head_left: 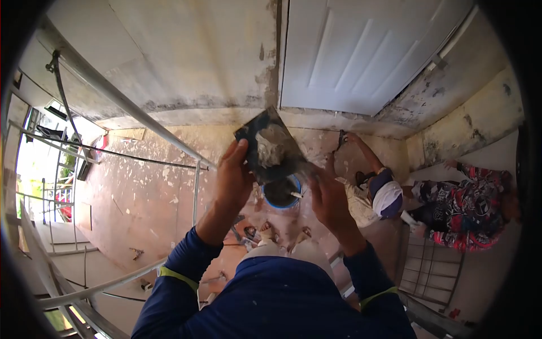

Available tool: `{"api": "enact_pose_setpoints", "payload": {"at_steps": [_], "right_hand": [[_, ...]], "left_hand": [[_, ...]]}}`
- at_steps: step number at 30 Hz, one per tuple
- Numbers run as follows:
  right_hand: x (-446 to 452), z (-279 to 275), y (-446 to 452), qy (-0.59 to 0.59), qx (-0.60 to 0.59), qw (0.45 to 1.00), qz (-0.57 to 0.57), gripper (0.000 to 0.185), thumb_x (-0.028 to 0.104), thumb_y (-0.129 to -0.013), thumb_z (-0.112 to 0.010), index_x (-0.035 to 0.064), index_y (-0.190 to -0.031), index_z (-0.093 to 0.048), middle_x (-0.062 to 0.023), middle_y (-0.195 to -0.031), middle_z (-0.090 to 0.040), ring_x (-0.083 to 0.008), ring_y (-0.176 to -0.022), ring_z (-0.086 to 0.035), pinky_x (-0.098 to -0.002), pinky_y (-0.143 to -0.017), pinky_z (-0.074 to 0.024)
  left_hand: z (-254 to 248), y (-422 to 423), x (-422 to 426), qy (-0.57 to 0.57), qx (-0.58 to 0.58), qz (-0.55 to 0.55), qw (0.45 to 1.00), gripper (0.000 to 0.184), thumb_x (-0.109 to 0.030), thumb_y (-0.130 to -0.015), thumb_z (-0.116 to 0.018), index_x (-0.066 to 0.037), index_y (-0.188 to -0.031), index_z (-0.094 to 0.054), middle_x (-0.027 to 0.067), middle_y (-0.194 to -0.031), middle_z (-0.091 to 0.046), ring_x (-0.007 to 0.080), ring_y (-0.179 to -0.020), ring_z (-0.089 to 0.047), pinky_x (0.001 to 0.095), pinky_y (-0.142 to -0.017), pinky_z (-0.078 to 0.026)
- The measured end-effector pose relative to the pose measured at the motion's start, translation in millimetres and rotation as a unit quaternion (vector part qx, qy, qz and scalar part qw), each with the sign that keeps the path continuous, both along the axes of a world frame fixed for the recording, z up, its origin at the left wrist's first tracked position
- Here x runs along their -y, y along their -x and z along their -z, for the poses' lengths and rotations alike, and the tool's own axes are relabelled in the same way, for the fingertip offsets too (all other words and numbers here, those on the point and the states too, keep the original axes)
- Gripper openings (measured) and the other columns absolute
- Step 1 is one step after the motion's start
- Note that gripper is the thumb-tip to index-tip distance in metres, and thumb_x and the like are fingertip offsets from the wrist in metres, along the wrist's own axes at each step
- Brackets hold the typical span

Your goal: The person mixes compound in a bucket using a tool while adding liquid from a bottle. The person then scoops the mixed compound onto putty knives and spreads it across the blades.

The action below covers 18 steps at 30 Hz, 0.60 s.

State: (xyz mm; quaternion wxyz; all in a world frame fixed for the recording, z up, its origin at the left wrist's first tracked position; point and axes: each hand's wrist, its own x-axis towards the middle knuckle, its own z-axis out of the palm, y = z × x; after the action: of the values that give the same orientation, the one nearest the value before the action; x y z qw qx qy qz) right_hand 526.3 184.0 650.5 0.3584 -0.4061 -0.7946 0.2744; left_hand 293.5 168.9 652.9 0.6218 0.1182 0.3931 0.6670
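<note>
My left hand (236, 172) is closed on the left edge of a dark, flat square board (291, 148), with the thumb on its upper face. A lump of grey-white wet plaster (271, 146) sits on the board. My right hand (327, 195) is at the board's lower right corner, its fingers curled and slightly blurred. What those fingers grip is not clear. Below the board stands a blue-rimmed bucket (282, 204) with dark grey contents, and a pale handle (296, 195) sticks out at its right side.
A white panelled door (361, 53) and stained walls (192, 56) lie ahead. Metal scaffold tubes (130, 110) run along the left. At right a person in a cap (387, 195) works low by the wall, beside another in a patterned top (474, 209). Flakes litter the floor (147, 198).
</note>
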Motion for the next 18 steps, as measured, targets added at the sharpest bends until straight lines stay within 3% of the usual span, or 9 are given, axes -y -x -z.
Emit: {"api": "enact_pose_setpoints", "payload": {"at_steps": [2,5,6,8,9,12,13,18], "right_hand": [[-13,46,-10,0.0,0.027,0.999,-0.038,0.027,0.02,-0.103,-0.056,0.0008,-0.121,-0.064,-0.0251,-0.097,-0.068,-0.0376,-0.082,-0.07,-0.0443,-0.069,-0.0546],[-27,128,-65,0.297,0.07,0.95,0.07,0.032,0.025,-0.106,-0.055,-0.0014,-0.122,-0.063,-0.0142,-0.104,-0.072,-0.0264,-0.086,-0.072,-0.0378,-0.062,-0.0558],[-28,122,-71,0.364,-0.067,0.925,0.091,0.033,0.028,-0.105,-0.055,0.0003,-0.123,-0.063,-0.0115,-0.106,-0.072,-0.0238,-0.088,-0.072,-0.0359,-0.061,-0.0565],[-32,100,-85,0.467,-0.333,0.808,0.134,0.036,0.033,-0.105,-0.055,0.0036,-0.124,-0.062,-0.0062,-0.108,-0.071,-0.0187,-0.093,-0.072,-0.0322,-0.06,-0.0578],[-34,112,-107,0.5,-0.36,0.777,0.131,0.038,0.036,-0.103,-0.057,0.0074,-0.128,-0.06,-0.0054,-0.116,-0.07,-0.0185,-0.099,-0.071,-0.0323,-0.067,-0.0602],[-56,112,-139,0.539,-0.461,0.689,0.152,0.036,0.033,-0.103,-0.057,0.0088,-0.13,-0.06,-0.0063,-0.121,-0.069,-0.0187,-0.101,-0.07,-0.0343,-0.073,-0.0597],[-66,111,-149,0.543,-0.475,0.681,0.127,0.036,0.031,-0.103,-0.057,0.0091,-0.131,-0.06,-0.0069,-0.125,-0.069,-0.0194,-0.102,-0.07,-0.0354,-0.082,-0.0583],[-138,114,-187,0.581,-0.5,0.635,0.097,0.038,0.027,-0.103,-0.056,0.0064,-0.135,-0.057,-0.0077,-0.127,-0.069,-0.0216,-0.11,-0.069,-0.0376,-0.093,-0.056]], "left_hand": [[0,13,-10,0.011,0.01,-0.014,1.0,0.033,-0.024,-0.107,-0.05,-0.005,-0.133,-0.055,0.0068,-0.124,-0.066,0.0215,-0.11,-0.066,0.0373,-0.096,-0.053],[5,39,-19,-0.045,0.036,-0.028,0.998,0.032,-0.023,-0.107,-0.051,-0.004,-0.132,-0.057,0.0094,-0.124,-0.069,0.0222,-0.114,-0.066,0.0393,-0.101,-0.052],[13,49,-18,-0.051,0.047,-0.022,0.997,0.033,-0.024,-0.107,-0.051,-0.004,-0.132,-0.057,0.0096,-0.125,-0.069,0.0227,-0.115,-0.066,0.0398,-0.102,-0.052],[18,51,-20,-0.039,0.053,-0.043,0.997,0.036,-0.025,-0.108,-0.047,-0.003,-0.136,-0.055,0.0121,-0.129,-0.067,0.0258,-0.119,-0.065,0.0419,-0.106,-0.05],[18,46,-17,-0.021,0.064,-0.052,0.996,0.034,-0.024,-0.108,-0.047,-0.004,-0.134,-0.055,0.0114,-0.128,-0.066,0.025,-0.117,-0.065,0.0413,-0.104,-0.051],[27,31,-12,0.021,0.086,-0.075,0.993,0.034,-0.024,-0.108,-0.046,-0.004,-0.135,-0.053,0.0117,-0.13,-0.065,0.0261,-0.119,-0.064,0.0422,-0.105,-0.05],[34,25,-9,0.031,0.092,-0.081,0.992,0.035,-0.025,-0.108,-0.045,-0.004,-0.135,-0.053,0.0122,-0.131,-0.064,0.0271,-0.12,-0.063,0.043,-0.106,-0.049],[62,-14,-3,0.029,0.105,-0.156,0.982,0.043,-0.029,-0.109,-0.041,-0.001,-0.14,-0.051,0.0154,-0.138,-0.061,0.0309,-0.126,-0.06,0.0474,-0.111,-0.045]]}}
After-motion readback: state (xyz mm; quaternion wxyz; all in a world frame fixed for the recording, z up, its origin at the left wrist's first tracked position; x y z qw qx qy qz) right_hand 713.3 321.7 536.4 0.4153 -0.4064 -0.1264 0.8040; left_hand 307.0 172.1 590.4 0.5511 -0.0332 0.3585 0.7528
